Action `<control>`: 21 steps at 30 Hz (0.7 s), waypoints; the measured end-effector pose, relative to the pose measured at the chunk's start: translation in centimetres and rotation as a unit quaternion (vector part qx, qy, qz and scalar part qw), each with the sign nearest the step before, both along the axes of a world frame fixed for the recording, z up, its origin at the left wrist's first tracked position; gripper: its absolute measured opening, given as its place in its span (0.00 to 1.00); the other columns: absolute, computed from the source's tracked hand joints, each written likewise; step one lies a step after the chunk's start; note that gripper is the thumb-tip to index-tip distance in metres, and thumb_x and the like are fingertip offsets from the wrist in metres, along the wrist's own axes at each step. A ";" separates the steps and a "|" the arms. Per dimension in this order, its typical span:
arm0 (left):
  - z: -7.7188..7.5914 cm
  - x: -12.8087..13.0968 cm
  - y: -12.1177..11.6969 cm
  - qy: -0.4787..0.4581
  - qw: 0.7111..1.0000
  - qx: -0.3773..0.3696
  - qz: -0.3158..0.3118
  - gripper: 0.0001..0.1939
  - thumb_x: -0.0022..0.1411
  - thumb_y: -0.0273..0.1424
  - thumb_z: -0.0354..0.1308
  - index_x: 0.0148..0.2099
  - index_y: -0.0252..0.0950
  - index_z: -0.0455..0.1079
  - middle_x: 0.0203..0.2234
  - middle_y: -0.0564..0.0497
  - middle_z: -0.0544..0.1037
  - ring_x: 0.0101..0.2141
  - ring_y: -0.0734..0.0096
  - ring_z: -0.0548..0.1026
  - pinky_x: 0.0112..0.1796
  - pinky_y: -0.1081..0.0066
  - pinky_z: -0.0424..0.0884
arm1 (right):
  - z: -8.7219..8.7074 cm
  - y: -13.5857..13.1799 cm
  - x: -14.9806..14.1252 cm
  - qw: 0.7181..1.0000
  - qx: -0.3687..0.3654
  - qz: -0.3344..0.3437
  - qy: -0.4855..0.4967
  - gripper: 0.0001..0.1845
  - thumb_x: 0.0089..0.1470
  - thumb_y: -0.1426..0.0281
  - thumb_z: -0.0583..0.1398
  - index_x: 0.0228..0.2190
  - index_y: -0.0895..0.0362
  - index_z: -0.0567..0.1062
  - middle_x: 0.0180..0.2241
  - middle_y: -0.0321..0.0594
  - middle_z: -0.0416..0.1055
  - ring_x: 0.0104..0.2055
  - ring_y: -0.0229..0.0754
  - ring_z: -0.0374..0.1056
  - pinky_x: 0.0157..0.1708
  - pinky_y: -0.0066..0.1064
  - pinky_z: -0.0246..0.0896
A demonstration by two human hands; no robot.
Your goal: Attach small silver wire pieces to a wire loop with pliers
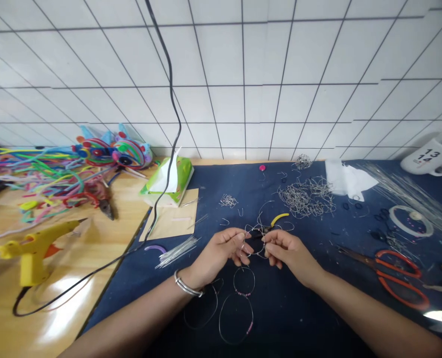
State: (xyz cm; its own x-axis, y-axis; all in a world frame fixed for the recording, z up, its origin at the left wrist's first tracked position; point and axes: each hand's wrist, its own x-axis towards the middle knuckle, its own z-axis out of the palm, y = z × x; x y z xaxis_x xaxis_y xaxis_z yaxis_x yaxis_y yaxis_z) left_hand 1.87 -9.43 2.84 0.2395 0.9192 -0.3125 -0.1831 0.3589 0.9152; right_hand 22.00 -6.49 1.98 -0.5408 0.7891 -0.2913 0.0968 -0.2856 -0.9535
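Observation:
Both hands pinch a thin bent wire loop [257, 254] at the middle of the dark blue cloth. My left hand [230, 244], with silver bangles at the wrist, has its fingers closed on the loop's left side. Fingertips of my right hand [286, 250] are closed on the right side. Just beyond the fingers lie pliers [279, 219] with a yellow handle, partly hidden by wire. Nearer me rest a small wire ring with pink beads [244, 281] and a larger beaded wire ring [236, 318]. Another wire loop [202, 318] lies beside my left forearm.
A tangled wire pile [306, 196] lies behind my right hand. Orange-handled scissors [400, 278] and long straight wires [415, 194] are at right. To the left are cut wires [178, 252], a tissue pack [168, 181], a yellow glue gun [38, 248] and its black cord [105, 271].

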 end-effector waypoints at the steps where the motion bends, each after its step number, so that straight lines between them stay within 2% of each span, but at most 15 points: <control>1: 0.3 -0.5 0.2 0.023 1.000 0.006 -0.008 0.15 0.59 0.38 0.50 0.43 0.32 0.65 0.29 0.44 0.76 0.23 0.72 0.74 0.22 0.75 0.66 | 0.0 0.0 0.0 1.000 0.005 0.004 -0.007 0.11 0.51 0.66 0.54 0.38 0.56 0.65 0.27 0.34 0.66 0.24 0.32 0.63 0.21 0.24 0.55; 4: 1.4 -2.5 1.0 0.069 0.997 0.019 -0.031 0.14 0.58 0.37 0.51 0.42 0.33 0.66 0.27 0.44 0.76 0.23 0.70 0.75 0.21 0.74 0.66 | 0.2 -0.1 -0.1 1.000 0.015 0.012 -0.025 0.12 0.52 0.65 0.54 0.39 0.56 0.65 0.27 0.35 0.66 0.25 0.32 0.63 0.22 0.24 0.56; 8: 2.9 -5.5 1.8 0.113 0.992 0.055 -0.014 0.14 0.57 0.37 0.51 0.41 0.33 0.68 0.25 0.44 0.77 0.21 0.71 0.74 0.19 0.75 0.63 | 0.4 0.0 -0.1 0.998 0.020 0.029 -0.046 0.12 0.52 0.64 0.53 0.39 0.56 0.65 0.28 0.36 0.66 0.26 0.33 0.63 0.22 0.25 0.57; 10: 3.2 -6.7 2.0 0.151 0.985 0.077 -0.017 0.14 0.59 0.37 0.49 0.42 0.33 0.67 0.25 0.44 0.77 0.21 0.72 0.74 0.19 0.76 0.63 | 0.4 0.0 -0.1 0.997 0.029 0.044 -0.062 0.12 0.53 0.64 0.53 0.39 0.56 0.66 0.28 0.36 0.66 0.26 0.34 0.63 0.23 0.26 0.58; 12: 3.2 -7.7 2.1 0.211 0.971 0.097 -0.052 0.15 0.60 0.38 0.47 0.43 0.34 0.67 0.26 0.45 0.77 0.21 0.73 0.73 0.20 0.77 0.63 | 0.5 0.1 -0.2 0.995 0.041 0.056 -0.076 0.12 0.53 0.63 0.53 0.39 0.56 0.66 0.28 0.36 0.66 0.26 0.34 0.63 0.23 0.26 0.58; 14: 2.9 -8.4 2.2 0.312 0.937 0.129 -0.092 0.15 0.60 0.37 0.47 0.43 0.35 0.67 0.26 0.48 0.76 0.21 0.74 0.73 0.21 0.76 0.64 | 0.5 0.1 -0.2 0.993 0.046 0.064 -0.089 0.13 0.54 0.63 0.52 0.39 0.56 0.65 0.29 0.37 0.66 0.27 0.35 0.63 0.23 0.26 0.58; 15: 2.8 -8.7 2.2 0.380 0.907 0.161 -0.082 0.15 0.59 0.37 0.48 0.43 0.35 0.68 0.25 0.49 0.76 0.22 0.73 0.73 0.24 0.75 0.65 | 0.5 0.1 -0.3 0.992 0.047 0.067 -0.095 0.13 0.54 0.63 0.51 0.39 0.56 0.65 0.29 0.37 0.66 0.28 0.35 0.63 0.24 0.27 0.58; 16: 2.8 -9.0 2.2 0.450 0.870 0.196 -0.045 0.14 0.58 0.36 0.50 0.43 0.35 0.68 0.26 0.48 0.76 0.25 0.72 0.73 0.27 0.74 0.66 | 0.6 0.1 -0.3 0.992 0.048 0.070 -0.099 0.13 0.54 0.63 0.51 0.39 0.56 0.65 0.29 0.37 0.65 0.28 0.35 0.63 0.24 0.26 0.58; 18: 2.8 -9.5 2.3 0.538 0.805 0.251 0.007 0.13 0.58 0.35 0.50 0.43 0.35 0.69 0.30 0.47 0.76 0.31 0.69 0.73 0.33 0.71 0.66 | 0.6 0.1 -0.4 0.990 0.049 0.074 -0.106 0.12 0.54 0.63 0.51 0.39 0.55 0.65 0.29 0.36 0.65 0.28 0.34 0.63 0.24 0.26 0.58; 19: 2.9 -9.7 2.3 0.555 0.785 0.273 0.018 0.13 0.58 0.34 0.49 0.43 0.36 0.69 0.32 0.47 0.76 0.33 0.68 0.73 0.35 0.70 0.66 | 0.7 0.0 -0.5 0.990 0.050 0.077 -0.109 0.12 0.54 0.63 0.52 0.39 0.55 0.65 0.29 0.36 0.65 0.28 0.34 0.63 0.24 0.26 0.58; 21: 3.0 -9.7 2.1 0.554 0.770 0.315 0.033 0.13 0.60 0.33 0.47 0.43 0.36 0.69 0.34 0.48 0.75 0.36 0.69 0.72 0.38 0.69 0.67 | 0.7 0.0 -0.5 0.988 0.054 0.082 -0.117 0.12 0.53 0.63 0.52 0.39 0.55 0.65 0.29 0.36 0.65 0.28 0.34 0.63 0.24 0.26 0.58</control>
State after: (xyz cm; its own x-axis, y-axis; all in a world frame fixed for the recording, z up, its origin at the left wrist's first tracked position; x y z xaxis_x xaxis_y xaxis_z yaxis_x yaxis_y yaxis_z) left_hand -7.83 -7.31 5.88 0.0923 0.9709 0.2208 0.8369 -0.1958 0.5112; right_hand 21.46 -6.47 2.72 -0.5916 0.7303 -0.3415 0.3542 -0.1451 -0.9239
